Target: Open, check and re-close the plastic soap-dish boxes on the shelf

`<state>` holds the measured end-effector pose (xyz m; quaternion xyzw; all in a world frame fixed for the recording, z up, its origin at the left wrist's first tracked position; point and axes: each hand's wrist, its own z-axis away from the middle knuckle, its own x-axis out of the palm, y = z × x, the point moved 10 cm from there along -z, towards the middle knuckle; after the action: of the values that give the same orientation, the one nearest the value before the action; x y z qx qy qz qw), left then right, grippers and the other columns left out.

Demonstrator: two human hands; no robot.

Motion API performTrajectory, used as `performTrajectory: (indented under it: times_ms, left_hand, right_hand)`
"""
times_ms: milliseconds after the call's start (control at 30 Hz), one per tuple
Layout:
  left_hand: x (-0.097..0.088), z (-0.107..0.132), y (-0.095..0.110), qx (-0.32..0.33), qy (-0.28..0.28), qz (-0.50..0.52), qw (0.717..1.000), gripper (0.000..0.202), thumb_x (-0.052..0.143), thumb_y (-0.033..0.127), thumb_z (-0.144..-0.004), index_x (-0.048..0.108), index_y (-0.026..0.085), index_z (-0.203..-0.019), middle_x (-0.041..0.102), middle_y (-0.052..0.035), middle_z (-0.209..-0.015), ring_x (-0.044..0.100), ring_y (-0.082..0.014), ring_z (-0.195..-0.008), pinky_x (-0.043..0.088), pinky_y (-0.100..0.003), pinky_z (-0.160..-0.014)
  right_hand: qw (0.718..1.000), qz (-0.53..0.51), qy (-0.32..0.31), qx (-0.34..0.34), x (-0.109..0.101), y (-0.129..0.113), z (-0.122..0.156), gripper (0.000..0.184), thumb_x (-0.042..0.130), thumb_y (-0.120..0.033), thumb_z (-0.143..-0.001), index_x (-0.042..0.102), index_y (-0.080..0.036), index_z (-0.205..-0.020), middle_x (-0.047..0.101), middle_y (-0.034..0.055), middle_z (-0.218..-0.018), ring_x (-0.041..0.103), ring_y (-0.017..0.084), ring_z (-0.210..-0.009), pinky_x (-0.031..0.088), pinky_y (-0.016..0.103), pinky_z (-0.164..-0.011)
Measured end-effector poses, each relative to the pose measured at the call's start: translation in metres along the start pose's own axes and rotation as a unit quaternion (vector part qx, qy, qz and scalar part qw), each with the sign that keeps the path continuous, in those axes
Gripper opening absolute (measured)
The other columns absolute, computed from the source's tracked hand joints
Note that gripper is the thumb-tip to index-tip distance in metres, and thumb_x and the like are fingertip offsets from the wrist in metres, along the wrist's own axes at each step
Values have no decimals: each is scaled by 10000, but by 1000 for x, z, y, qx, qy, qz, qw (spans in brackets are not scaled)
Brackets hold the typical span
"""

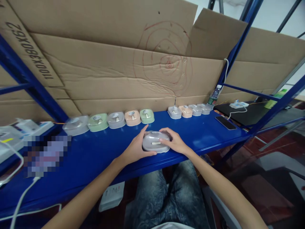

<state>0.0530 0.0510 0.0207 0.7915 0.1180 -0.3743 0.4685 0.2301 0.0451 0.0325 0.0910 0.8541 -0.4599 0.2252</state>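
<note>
A pale lilac-grey lidded box (155, 142) lies on the blue shelf (100, 156) in front of me. My left hand (135, 148) wraps its left side, thumb under the near edge and fingers over the lid. My right hand (174, 142) grips its right side, fingers curled onto the top. Both hands are closed on this one box.
Similar boxes in grey, green and peach line the shelf's back edge in a left group (108, 121) and a right group (189, 110). A phone (225, 122), a water bottle (213, 95), a power strip (239, 104) and white cables (21, 197) lie around. Cardboard backs the shelf.
</note>
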Motion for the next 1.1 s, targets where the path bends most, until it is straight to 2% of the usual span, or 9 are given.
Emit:
performTrajectory:
  times_ms: [100,167,267,367,533,667,833,967,1100]
  left_hand:
    - [-1,0,-1,1,-1,-15,1000,1269,917,529,-734,135,269,-1699,578,-144,-1504,545,-376,-1419,380,-548,-1219]
    - [0,1,-1,2,-9,-29,1000,1200,891,547,-764,178,281,-1693,572,-133,-1510,528,-377,-1431,368,-548,-1228]
    - [0,1,0,1,-13,-45,999,1131,871,555,-785,244,266,-1681,549,-146,-1525,492,-388,-1452,364,-550,-1231]
    - [1,1,0,5,-13,-53,998,1074,855,559,-800,294,263,-1668,526,-157,-1541,462,-398,-1468,364,-560,-1231]
    - [0,0,-5,4,7,-71,997,1028,808,615,-839,309,247,-1660,458,-178,-1602,400,-413,-1498,339,-595,-1236]
    - [2,-1,-8,4,7,-80,997,1081,832,629,-810,299,225,-1659,457,-185,-1587,376,-409,-1503,336,-586,-1238]
    - [2,-1,-10,11,1,-67,998,1072,849,543,-799,288,231,-1658,450,-174,-1601,378,-400,-1499,341,-574,-1240]
    - [1,0,-12,2,-9,-40,999,1066,850,505,-805,270,259,-1666,450,-164,-1597,397,-396,-1492,364,-578,-1227]
    - [0,1,-13,-10,-18,-28,999,1095,871,484,-781,266,282,-1671,460,-158,-1575,415,-403,-1483,381,-582,-1217]
  right_hand:
    - [998,-3,61,29,-23,14,4,427,615,-584,-1006,636,-254,-1276,732,63,-1189,713,246,-1085,569,401,-975]
    - [990,91,106,28,-46,17,10,488,614,-615,-998,634,-258,-1331,720,88,-1235,692,283,-1135,547,455,-1032]
    - [946,303,114,28,-69,20,20,652,644,-663,-963,603,-243,-1459,666,156,-1339,609,375,-1252,483,557,-1100]
    - [902,420,80,57,-76,33,24,711,581,-695,-982,583,-213,-1504,651,198,-1354,580,416,-1277,472,589,-1093]
    - [882,466,21,70,-65,46,22,710,492,-674,-1028,555,-175,-1530,571,240,-1516,498,442,-1419,397,631,-1176]
    - [912,404,56,36,-60,25,21,700,512,-605,-1048,491,-146,-1576,475,244,-1608,418,404,-1521,357,613,-1242]
    - [966,248,-19,-71,-12,-13,13,793,678,-589,-981,375,-298,-1653,377,144,-1701,370,344,-1577,373,582,-1267]
    - [962,221,-118,-105,28,-17,4,835,744,-626,-927,432,-302,-1630,383,168,-1695,385,370,-1563,376,594,-1255]
    - [956,240,-132,-105,35,-10,1,776,719,-657,-929,510,-299,-1584,491,173,-1582,477,366,-1471,437,569,-1206]
